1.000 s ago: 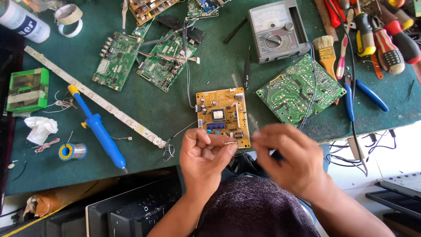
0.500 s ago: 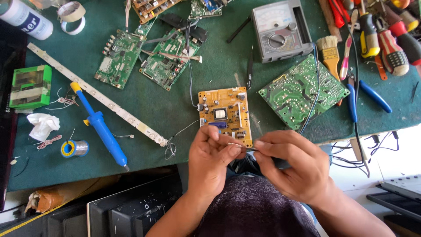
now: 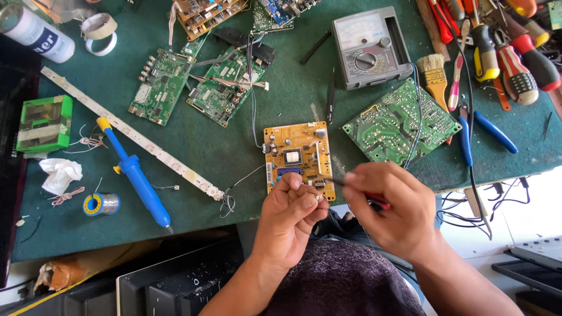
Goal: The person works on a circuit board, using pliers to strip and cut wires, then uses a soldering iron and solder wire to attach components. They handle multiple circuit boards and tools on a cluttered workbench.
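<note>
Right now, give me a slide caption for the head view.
Left hand pinches a tiny component while right hand holds a thin tool above a yellow circuit board on a green bench.

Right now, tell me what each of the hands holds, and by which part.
The left hand pinches a tiny pale component at its fingertips. The right hand grips a thin red-handled tool by its handle, tip toward the component.

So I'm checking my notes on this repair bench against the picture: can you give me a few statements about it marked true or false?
1. The yellow circuit board lies on the green mat. True.
2. The right hand holds a thin tool with a red handle. True.
3. The blue desoldering pump is in the left hand. False: it lies on the mat, untouched.
4. The analogue multimeter sits on the yellow circuit board. False: it rests farther back, apart.
5. The left hand pinches a small part. True.
</note>
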